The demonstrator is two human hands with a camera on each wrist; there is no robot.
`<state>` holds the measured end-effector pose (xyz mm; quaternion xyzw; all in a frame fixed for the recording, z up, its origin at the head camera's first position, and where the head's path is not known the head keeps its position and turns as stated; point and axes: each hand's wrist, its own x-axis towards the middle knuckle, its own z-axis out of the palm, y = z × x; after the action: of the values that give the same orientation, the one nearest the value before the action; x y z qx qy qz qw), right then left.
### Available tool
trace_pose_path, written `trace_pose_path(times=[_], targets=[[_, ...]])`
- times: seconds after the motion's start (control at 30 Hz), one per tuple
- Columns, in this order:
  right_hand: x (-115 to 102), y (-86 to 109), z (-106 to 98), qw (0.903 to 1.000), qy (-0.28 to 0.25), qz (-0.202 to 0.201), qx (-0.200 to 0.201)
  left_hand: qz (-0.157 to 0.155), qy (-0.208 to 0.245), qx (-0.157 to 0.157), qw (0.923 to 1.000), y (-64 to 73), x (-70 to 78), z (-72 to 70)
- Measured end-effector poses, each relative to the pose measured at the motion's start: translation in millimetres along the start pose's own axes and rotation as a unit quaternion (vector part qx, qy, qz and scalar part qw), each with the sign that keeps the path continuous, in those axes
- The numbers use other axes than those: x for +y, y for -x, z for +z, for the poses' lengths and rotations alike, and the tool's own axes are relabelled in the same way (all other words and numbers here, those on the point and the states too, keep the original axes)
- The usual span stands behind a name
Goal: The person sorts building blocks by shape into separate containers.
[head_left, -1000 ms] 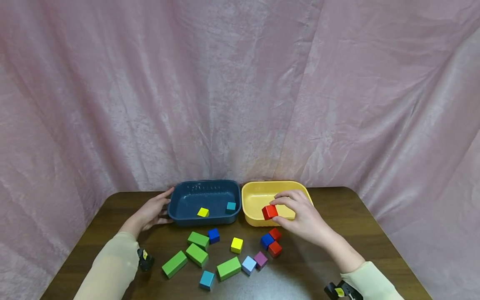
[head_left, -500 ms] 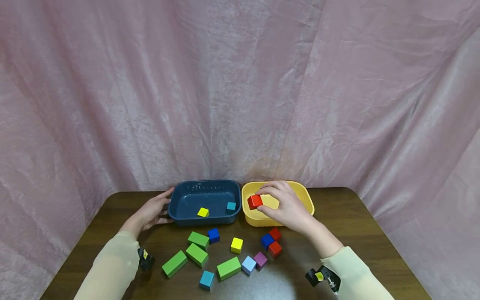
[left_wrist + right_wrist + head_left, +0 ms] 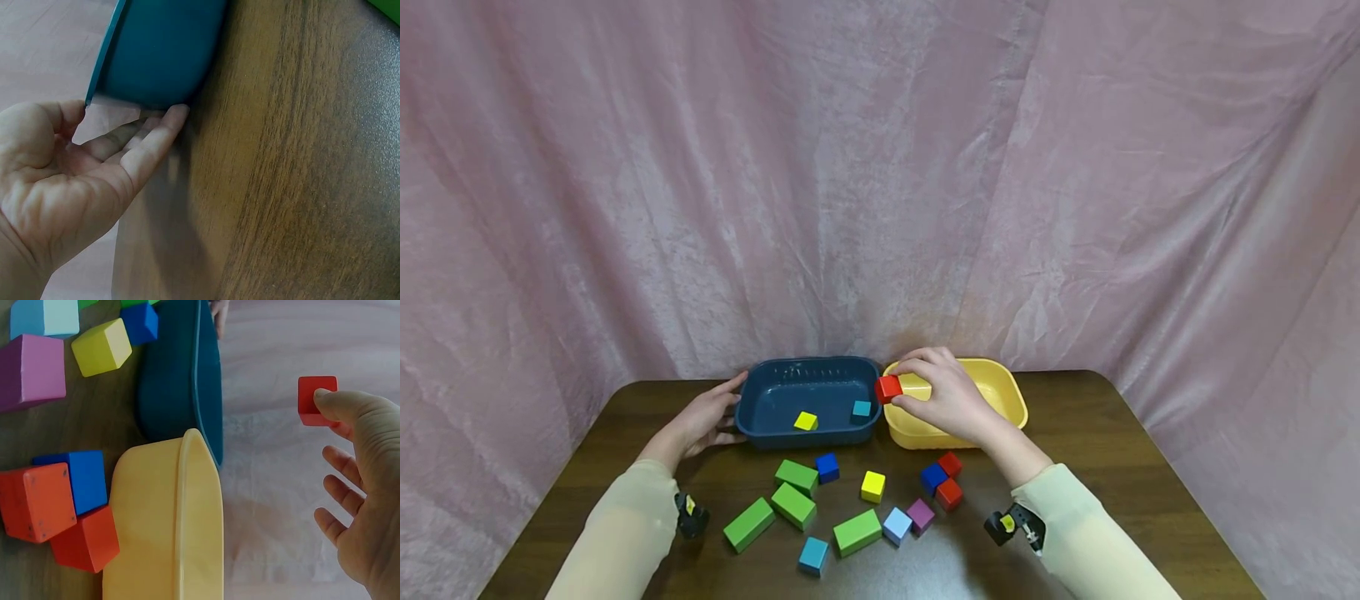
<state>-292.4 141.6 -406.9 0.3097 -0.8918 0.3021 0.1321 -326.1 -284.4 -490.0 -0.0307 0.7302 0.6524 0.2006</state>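
Observation:
In the head view my right hand [image 3: 946, 394] pinches a red cube [image 3: 888, 389] between thumb and fingers, above where the two bins meet. The right wrist view shows the same red cube [image 3: 317, 400] held by thumb and forefinger, the other fingers apart from it. My left hand [image 3: 702, 423] touches the left end of the dark blue bin [image 3: 808, 439] with extended fingers; the left wrist view shows the fingertips against its wall [image 3: 159, 56]. Inside that bin lie a yellow block [image 3: 806, 422] and a teal block [image 3: 861, 409]. The yellow bin [image 3: 1000, 400] stands beside it.
On the brown table lie several green blocks [image 3: 858, 532], a yellow cube [image 3: 872, 487], a teal cube [image 3: 813, 556], a light blue cube [image 3: 897, 526], a purple cube [image 3: 920, 516] and a blue cube [image 3: 827, 467]. Two red cubes [image 3: 949, 494] touch another blue cube [image 3: 933, 477]. A pink curtain [image 3: 880, 183] hangs behind.
My right hand has carried the red cube leftward and slightly away from me, from over the yellow bin to the dark blue bin's right rim. The left hand stays at its bin.

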Motion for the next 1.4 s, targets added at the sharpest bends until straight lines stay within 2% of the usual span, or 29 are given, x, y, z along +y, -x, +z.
trace_pose_path(times=[0.43, 0.83, 1.4], targets=[[-3.4, -21.6, 17.4, 0.9986, 0.037, 0.021, -0.03, -0.001, 0.0, -0.003, 1.0, -0.3, 2.8, 0.7], [-8.2, -36.3, 36.6, 0.9931, 0.088, 0.042, -0.065, -0.001, 0.0, 0.0, 1.0, 1.6, 3.4, -0.2], [-10.7, -53.1, 56.4, 0.9879, 0.113, 0.058, -0.089, -0.002, 0.004, 0.002, 1.0, -0.2, -0.7, 1.1]])
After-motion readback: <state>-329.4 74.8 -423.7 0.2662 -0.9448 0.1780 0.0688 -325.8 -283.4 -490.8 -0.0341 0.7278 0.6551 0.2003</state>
